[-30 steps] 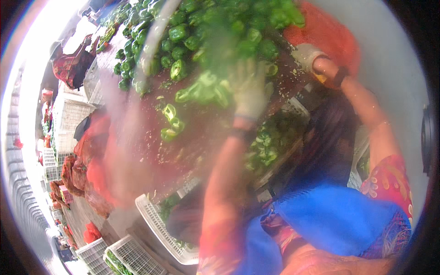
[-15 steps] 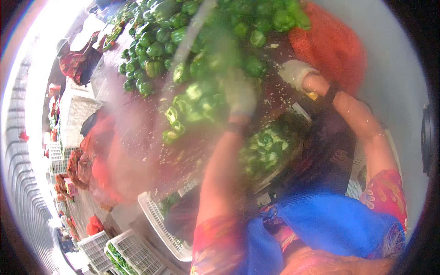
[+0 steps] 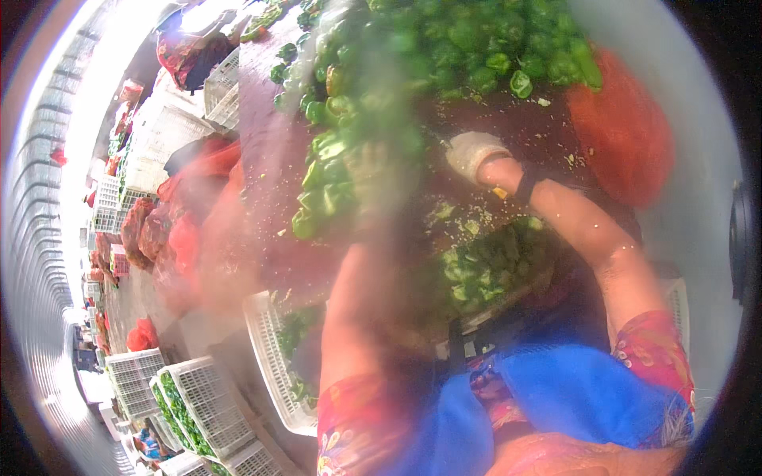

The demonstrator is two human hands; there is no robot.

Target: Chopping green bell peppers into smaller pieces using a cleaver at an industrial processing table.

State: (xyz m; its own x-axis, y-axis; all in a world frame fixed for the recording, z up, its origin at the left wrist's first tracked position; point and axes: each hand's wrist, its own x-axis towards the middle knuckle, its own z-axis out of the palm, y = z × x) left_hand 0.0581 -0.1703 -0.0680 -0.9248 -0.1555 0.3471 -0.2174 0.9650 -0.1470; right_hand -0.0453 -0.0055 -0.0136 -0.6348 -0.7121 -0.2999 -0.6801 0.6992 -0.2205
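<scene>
My left hand [image 3: 376, 173], in a pale glove, lies against cut green bell peppers [image 3: 321, 186] at the left of the dark red tabletop. Haze blurs its fingers, so what it holds, if anything, cannot be made out. My right hand [image 3: 475, 154], also in a pale glove, hovers over or rests on the tabletop [image 3: 524, 127] to the right. Its fingers are curled in, and anything inside them is hidden. Beyond both hands spreads a large heap of whole green bell peppers [image 3: 476, 44]. Below, close to my body, a container holds green pepper pieces [image 3: 488, 262].
A red mesh sack [image 3: 623, 131] lies on the table's right side. A white crate [image 3: 274, 361] stands by my left arm. Further left are stacked white crates [image 3: 210, 404] with green produce, red bags [image 3: 143, 335] and a person [image 3: 190, 59]. Pale seeds litter the tabletop.
My view has turned, so the table sits further right. My left hand has moved left against the cut peppers. My right hand has moved left, away from the red sack.
</scene>
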